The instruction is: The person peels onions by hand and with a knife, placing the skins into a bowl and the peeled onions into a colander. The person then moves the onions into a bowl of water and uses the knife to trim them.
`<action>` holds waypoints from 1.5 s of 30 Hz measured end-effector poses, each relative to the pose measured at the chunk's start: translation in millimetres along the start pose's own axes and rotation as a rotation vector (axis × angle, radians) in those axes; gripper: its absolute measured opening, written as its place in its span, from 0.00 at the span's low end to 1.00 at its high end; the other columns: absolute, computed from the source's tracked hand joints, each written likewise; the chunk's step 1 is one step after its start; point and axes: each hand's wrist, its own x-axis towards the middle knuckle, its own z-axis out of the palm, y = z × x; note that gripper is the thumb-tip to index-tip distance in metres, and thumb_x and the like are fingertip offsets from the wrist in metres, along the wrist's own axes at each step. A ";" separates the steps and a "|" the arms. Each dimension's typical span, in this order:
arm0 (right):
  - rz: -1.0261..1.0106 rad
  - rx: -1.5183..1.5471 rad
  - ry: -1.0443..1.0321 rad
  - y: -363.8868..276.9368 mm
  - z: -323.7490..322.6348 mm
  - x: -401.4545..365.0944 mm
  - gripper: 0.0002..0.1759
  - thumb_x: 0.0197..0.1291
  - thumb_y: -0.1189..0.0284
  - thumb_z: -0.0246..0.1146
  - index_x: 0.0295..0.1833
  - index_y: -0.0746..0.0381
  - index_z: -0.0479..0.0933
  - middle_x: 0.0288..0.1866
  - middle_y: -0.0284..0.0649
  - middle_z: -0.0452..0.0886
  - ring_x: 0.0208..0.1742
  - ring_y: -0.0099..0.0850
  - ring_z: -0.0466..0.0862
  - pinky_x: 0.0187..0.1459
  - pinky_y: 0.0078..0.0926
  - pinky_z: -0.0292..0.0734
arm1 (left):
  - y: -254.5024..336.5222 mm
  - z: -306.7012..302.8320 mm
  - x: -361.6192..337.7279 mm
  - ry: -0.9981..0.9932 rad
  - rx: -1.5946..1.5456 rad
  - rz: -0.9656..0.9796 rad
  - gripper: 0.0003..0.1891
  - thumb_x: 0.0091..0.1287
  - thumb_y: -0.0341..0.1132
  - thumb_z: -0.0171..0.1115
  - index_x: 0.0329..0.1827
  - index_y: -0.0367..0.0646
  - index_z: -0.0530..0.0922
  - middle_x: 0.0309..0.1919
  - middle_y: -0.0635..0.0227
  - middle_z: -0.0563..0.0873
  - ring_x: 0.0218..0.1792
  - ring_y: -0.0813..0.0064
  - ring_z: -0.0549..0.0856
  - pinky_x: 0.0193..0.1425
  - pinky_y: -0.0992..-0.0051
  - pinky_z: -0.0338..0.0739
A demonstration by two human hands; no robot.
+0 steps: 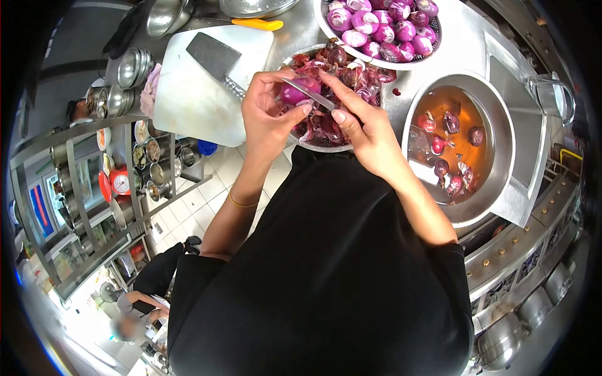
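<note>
A purple-red onion (300, 91) sits in my left hand (266, 106), the fingers curled round it. My right hand (367, 128) grips a small knife (311, 94), its blade lying against the onion; most of the handle is hidden in the palm. Both hands are above a colander (326, 149) filled with onion skins (370, 81). Behind it, a second colander (323, 22) holds several peeled onions (365, 22). To the right stands a large metal basin (505, 135) of brownish water, where several unpeeled onions (437, 145) float.
A white cutting board (182, 103) lies left with a cleaver (213, 55) on it. A yellow-handled tool (257, 24) rests at the board's far edge. Stacked metal bowls (133, 67) stand farther left. A clear jug (555, 97) is at the right. Another person (147, 304) is at lower left.
</note>
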 end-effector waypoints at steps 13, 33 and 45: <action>0.801 0.457 -0.146 22.3 -25.6 -1.4 0.23 0.72 0.68 0.48 0.70 0.57 0.64 0.20 0.28 0.65 0.21 0.16 0.61 0.24 0.16 0.59 | -5.0 -7.4 -0.8 0.012 -0.368 -0.159 0.24 0.54 0.18 0.62 0.55 0.37 0.69 0.50 0.62 0.76 0.51 0.74 0.77 0.59 0.74 0.71; 0.367 -0.012 -0.164 -16.9 -12.3 -6.1 0.24 0.65 0.78 0.56 0.66 0.58 0.65 0.30 0.43 0.78 0.31 0.32 0.80 0.39 0.25 0.73 | -3.4 1.6 -0.9 0.146 0.543 0.448 0.21 0.43 0.11 0.63 0.43 0.33 0.75 0.48 0.57 0.76 0.49 0.68 0.78 0.53 0.73 0.74; -0.006 0.019 0.018 -5.6 6.7 -3.7 0.20 0.67 0.78 0.53 0.64 0.60 0.71 0.44 0.46 0.84 0.42 0.30 0.83 0.45 0.21 0.75 | -8.2 9.9 -6.6 0.273 0.714 0.657 0.18 0.39 0.14 0.61 0.35 0.40 0.78 0.40 0.62 0.78 0.44 0.63 0.77 0.49 0.68 0.72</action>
